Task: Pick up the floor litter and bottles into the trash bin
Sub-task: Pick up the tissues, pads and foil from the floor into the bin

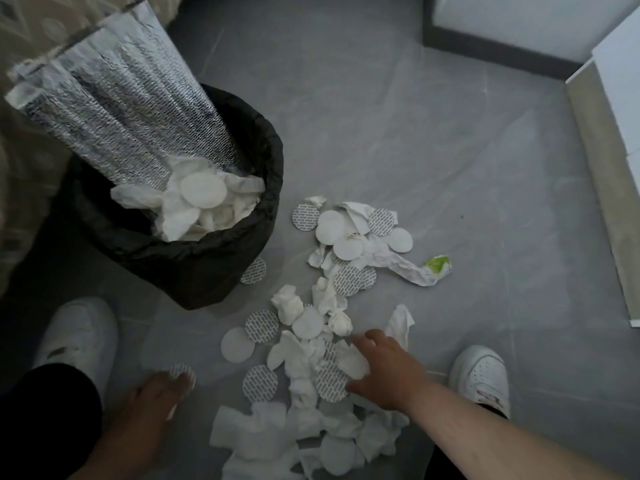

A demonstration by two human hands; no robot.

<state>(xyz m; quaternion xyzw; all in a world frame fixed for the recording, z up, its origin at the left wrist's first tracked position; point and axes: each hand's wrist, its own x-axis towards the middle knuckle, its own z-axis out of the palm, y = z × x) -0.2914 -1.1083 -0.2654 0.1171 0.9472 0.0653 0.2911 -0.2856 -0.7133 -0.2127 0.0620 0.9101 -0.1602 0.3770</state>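
Touching floor litter [304,358], loose-fingered hands [162,393] [384,372]

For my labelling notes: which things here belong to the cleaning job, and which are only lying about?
Job: trash bin, crumpled tissues, round seal discs, green-tipped wrapper.
Only there: white shoes, white furniture.

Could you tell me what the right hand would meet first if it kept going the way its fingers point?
Most likely the crumpled white tissue wads just ahead of the right hand, beside a grey-patterned round disc; whether the fingers touch them yet is unclear.
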